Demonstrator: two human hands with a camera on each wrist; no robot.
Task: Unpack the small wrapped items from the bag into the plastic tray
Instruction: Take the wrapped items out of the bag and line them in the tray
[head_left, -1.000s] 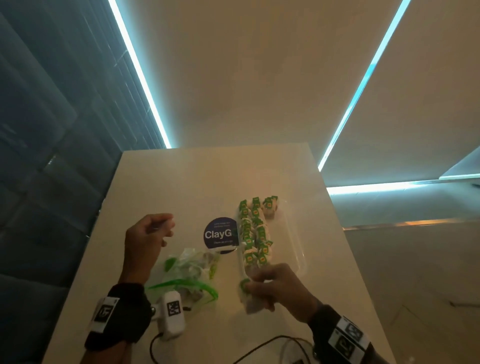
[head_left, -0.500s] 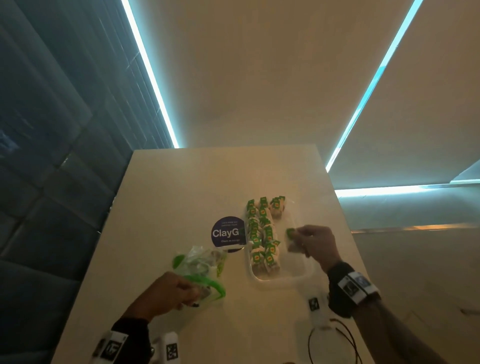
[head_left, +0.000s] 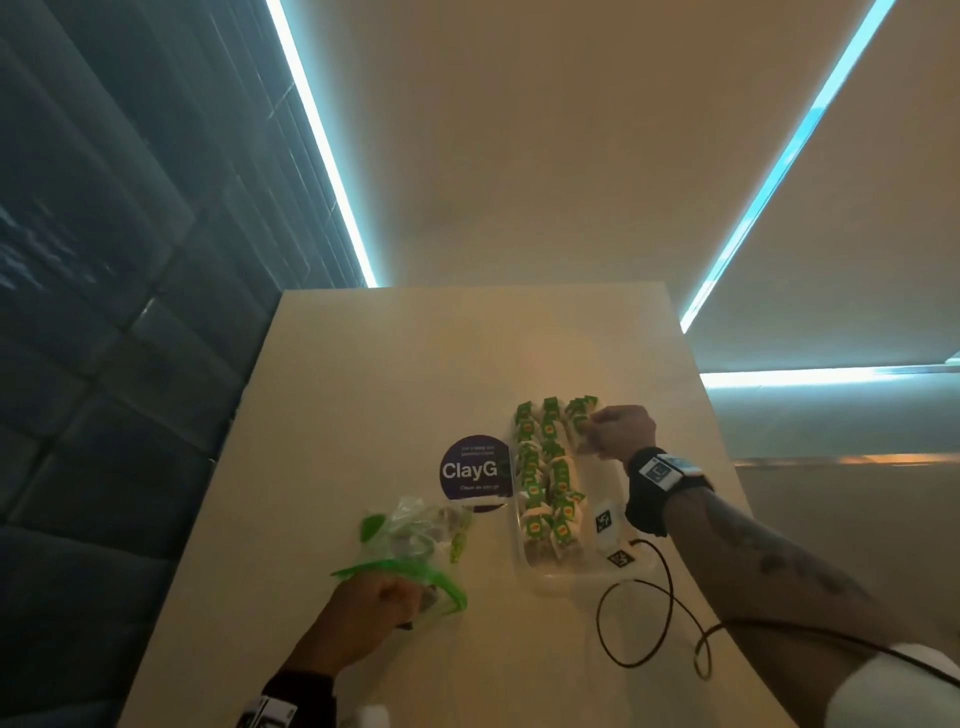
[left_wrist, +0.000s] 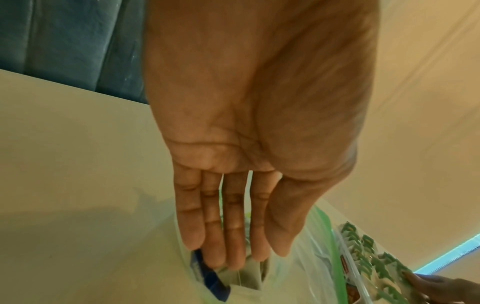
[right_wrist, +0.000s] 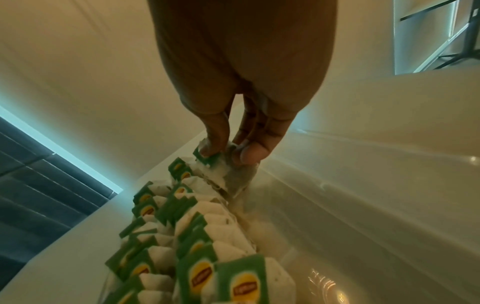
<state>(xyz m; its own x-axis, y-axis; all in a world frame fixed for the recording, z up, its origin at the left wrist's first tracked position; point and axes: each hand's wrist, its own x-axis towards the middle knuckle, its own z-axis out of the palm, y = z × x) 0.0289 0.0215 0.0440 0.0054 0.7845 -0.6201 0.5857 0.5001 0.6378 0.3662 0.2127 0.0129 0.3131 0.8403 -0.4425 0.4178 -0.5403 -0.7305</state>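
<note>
A clear plastic bag with a green zip edge lies on the beige table. My left hand is at its mouth. The left wrist view shows the left hand with straight fingers reaching inside the bag, fingertips touching the wrapped tea bags there. To the right, the clear plastic tray holds rows of green-tagged tea bags. My right hand is at the tray's far end. In the right wrist view the right hand pinches one tea bag between thumb and fingers, low against the row, beside the tray wall.
A round dark "ClayG" sticker lies between bag and tray. A black cable loops on the table near the tray's near end, with a white tagged device over the tray. A blue padded wall runs along the table's left edge.
My right hand carried a tea bag from the tray's near end to its far end. My left hand dropped from above the table to the bag and reached in.
</note>
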